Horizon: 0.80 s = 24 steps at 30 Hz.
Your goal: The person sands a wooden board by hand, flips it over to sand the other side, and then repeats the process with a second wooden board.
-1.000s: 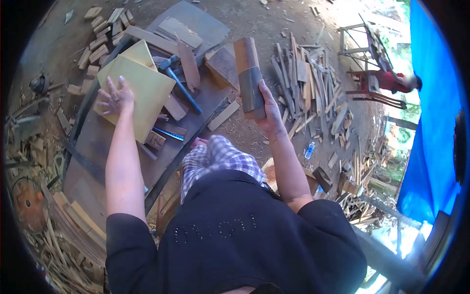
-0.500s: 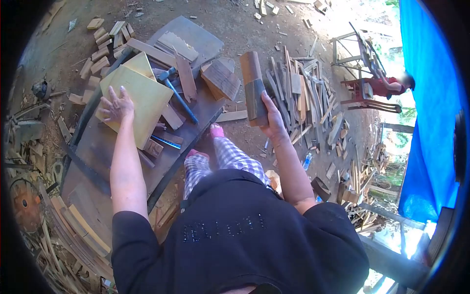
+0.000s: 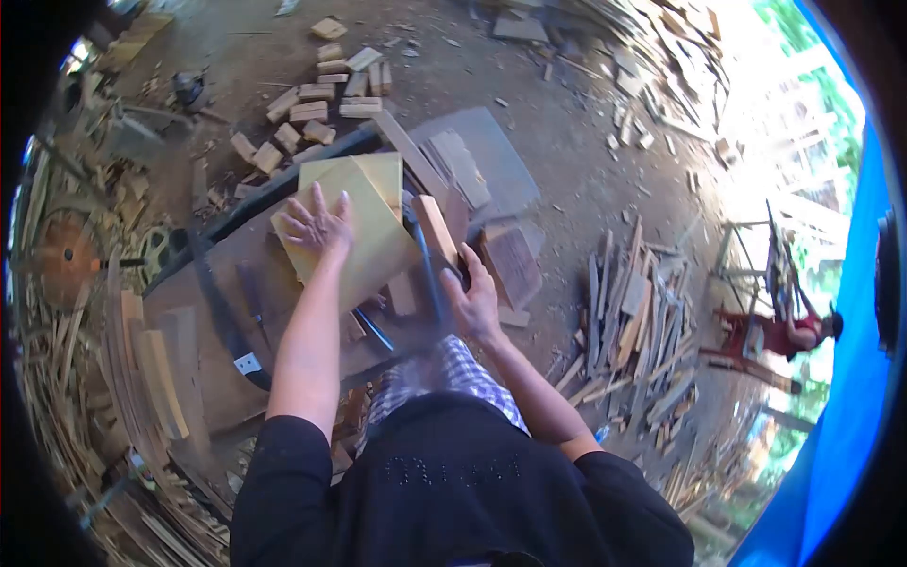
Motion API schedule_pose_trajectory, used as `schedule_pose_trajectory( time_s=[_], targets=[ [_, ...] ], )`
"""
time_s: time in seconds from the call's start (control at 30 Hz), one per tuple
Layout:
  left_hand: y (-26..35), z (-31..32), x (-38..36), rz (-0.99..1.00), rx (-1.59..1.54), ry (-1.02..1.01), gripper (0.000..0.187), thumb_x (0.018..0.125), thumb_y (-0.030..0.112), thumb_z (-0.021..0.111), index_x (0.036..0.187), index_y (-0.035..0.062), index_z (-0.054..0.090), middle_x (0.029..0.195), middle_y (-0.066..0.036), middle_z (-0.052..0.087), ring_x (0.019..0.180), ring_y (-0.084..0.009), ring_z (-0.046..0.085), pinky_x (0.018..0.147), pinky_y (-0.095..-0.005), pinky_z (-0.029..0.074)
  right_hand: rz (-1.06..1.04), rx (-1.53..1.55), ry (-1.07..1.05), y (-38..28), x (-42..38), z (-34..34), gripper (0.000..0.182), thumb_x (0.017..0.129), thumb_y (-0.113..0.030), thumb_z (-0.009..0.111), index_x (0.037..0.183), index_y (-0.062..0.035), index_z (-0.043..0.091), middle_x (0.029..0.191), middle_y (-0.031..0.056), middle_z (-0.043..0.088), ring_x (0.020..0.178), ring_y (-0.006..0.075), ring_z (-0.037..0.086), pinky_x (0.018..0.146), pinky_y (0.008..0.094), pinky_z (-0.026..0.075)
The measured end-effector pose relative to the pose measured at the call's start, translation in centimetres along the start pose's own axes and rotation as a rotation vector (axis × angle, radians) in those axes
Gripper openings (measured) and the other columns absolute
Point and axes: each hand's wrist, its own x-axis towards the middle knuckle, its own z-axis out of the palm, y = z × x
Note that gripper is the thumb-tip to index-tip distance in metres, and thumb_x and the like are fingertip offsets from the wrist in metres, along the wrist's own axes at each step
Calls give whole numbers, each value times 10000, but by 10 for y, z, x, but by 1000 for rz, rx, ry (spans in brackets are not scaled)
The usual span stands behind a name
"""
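Observation:
My left hand (image 3: pixel 321 225) lies spread on a yellowish flat board (image 3: pixel 373 250), which rests on a cluttered worktable (image 3: pixel 217 378). A second yellowish sheet (image 3: pixel 383 175) shows under its far edge. My right hand (image 3: pixel 475 298) grips the near end of a wooden block (image 3: pixel 435 227), held tilted at the board's right side. Beside the block is a blue-handled hammer (image 3: pixel 432 283), blurred and partly hidden. A thick brown wood block (image 3: pixel 511 263) sits at the table's right edge. Below the board, a dark strip with a blue glint (image 3: pixel 373 329) pokes out.
Small cut blocks (image 3: pixel 312 111) lie in a loose pile on the dirt beyond the table. Scrap strips (image 3: pixel 633 312) are heaped at right. A person in red (image 3: pixel 789 333) sits farther right, near a blue tarp (image 3: pixel 850 312). An orange disc-shaped thing (image 3: pixel 68 253) stands at left.
My right hand has brought the wooden block leftward, from over the ground to beside the yellowish board. My left hand stays spread on the board. The whole view has shifted and turned.

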Motion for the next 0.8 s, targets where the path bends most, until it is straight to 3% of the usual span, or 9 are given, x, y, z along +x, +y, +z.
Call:
schedule_pose_trajectory(
  time_s=[0.03, 0.07, 0.17, 0.27, 0.4, 0.53, 0.67, 0.73, 0.8],
  targets=[
    [0, 1, -1, 17, -2, 13, 747, 914, 743, 344, 1562, 393, 221, 1641, -176, 132, 1499, -451, 72, 1139, -688, 92, -130, -156, 34, -6, 10, 7, 489, 907, -298, 669, 1358, -137, 572, 1020, 175, 572, 948, 358, 518, 850, 444, 449],
    [-1, 2, -2, 38, 0, 21, 743, 913, 736, 362, 1560, 392, 235, 1642, -176, 129, 1501, -448, 63, 1139, -688, 87, -146, -146, 10, -7, 16, 13, 489, 907, -298, 669, 1358, -137, 572, 1020, 175, 572, 948, 358, 518, 850, 444, 449],
    [3, 0, -1, 12, 0, 16, 743, 902, 727, 405, 1553, 402, 252, 1642, -172, 127, 1506, -433, 61, 1137, -691, 85, -269, -387, -106, -10, 37, 30, 476, 874, -299, 688, 1343, -299, 606, 977, 149, 530, 937, 346, 530, 798, 426, 465],
    [0, 6, -1, -23, 53, -15, 755, 890, 738, 426, 1550, 421, 243, 1642, -163, 133, 1507, -425, 72, 1132, -697, 98, -508, -489, -61, -23, 99, 72, 440, 884, -292, 669, 1321, -288, 618, 970, 161, 527, 976, 360, 533, 788, 447, 480],
    [2, -5, -6, -26, 2, -19, 740, 899, 718, 444, 1548, 431, 236, 1644, -146, 133, 1507, -419, 87, 1128, -705, 97, -437, -445, -73, -53, 203, 143, 384, 905, -339, 631, 1282, -270, 626, 1030, 182, 544, 973, 374, 554, 784, 470, 497],
    [4, -9, -8, 10, -61, 18, 740, 894, 705, 464, 1545, 416, 263, 1648, -144, 124, 1510, -417, 61, 1137, -689, 55, -598, -464, -96, -25, 140, 94, 514, 886, -327, 652, 1390, -304, 555, 1097, 169, 535, 957, 376, 562, 789, 493, 481],
    [6, -13, -7, -2, -61, -30, 746, 890, 698, 469, 1545, 392, 287, 1651, -152, 115, 1515, -411, 33, 1154, -658, 2, -295, -689, -369, -32, 87, 58, 559, 879, -304, 650, 1420, -300, 512, 1118, 203, 557, 991, 381, 567, 772, 485, 463],
    [7, -12, -6, 1, -39, -16, 740, 898, 691, 470, 1547, 393, 276, 1649, -153, 108, 1511, -418, 46, 1142, -674, 39, -577, -782, -133, -31, 132, 100, 559, 894, -320, 625, 1435, -293, 483, 1053, 202, 554, 944, 380, 566, 748, 494, 451],
    [9, -14, -4, -12, -6, 5, 736, 906, 684, 470, 1550, 393, 266, 1648, -153, 101, 1506, -425, 58, 1131, -690, 75, -562, -723, -56, -54, 189, 143, 505, 903, -313, 599, 1395, -332, 488, 1019, 191, 564, 925, 377, 576, 724, 481, 477]
  ],
)
